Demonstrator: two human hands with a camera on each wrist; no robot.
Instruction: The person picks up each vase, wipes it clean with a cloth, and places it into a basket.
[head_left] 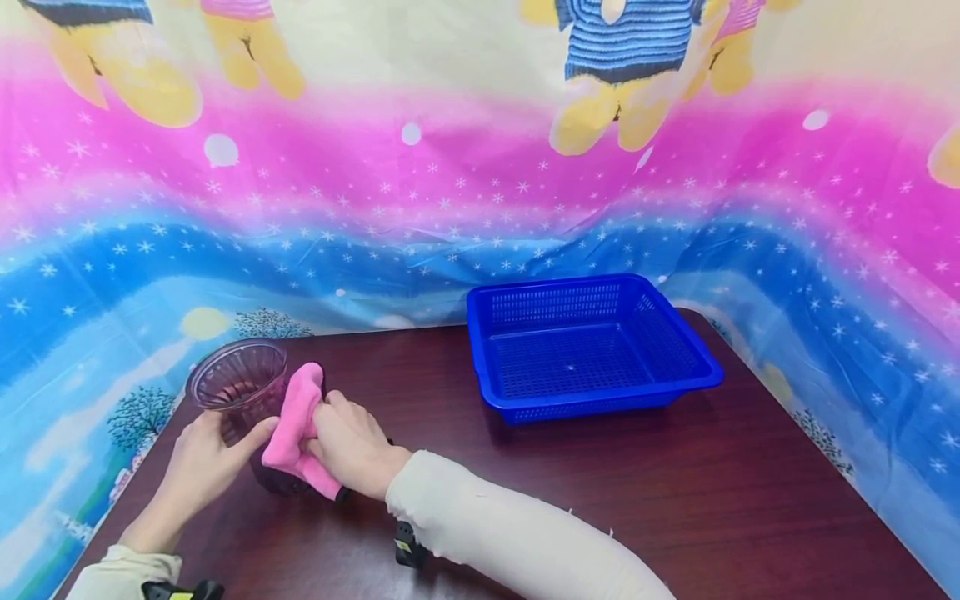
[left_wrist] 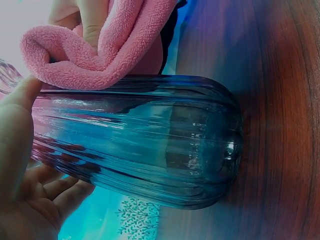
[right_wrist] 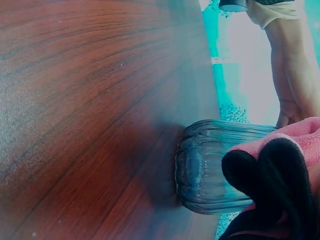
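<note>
A ribbed, see-through glass vase (head_left: 238, 379) with a flared rim stands at the left of the table. My left hand (head_left: 198, 467) grips its side, the thumb on one face and the fingers round the other in the left wrist view. In my right hand (head_left: 356, 442) is a folded pink cloth (head_left: 295, 417), pressed against the right side of the vase. The right wrist view shows the black underside of the cloth (right_wrist: 285, 170) beside the base of the vase (right_wrist: 200, 170). Part of the right hand's fingers is hidden by the cloth.
A blue plastic basket (head_left: 592, 392) with perforated walls sits at the back right of the dark wooden table (head_left: 600, 483). A colourful printed curtain (head_left: 450, 192) hangs behind and along both sides of the table.
</note>
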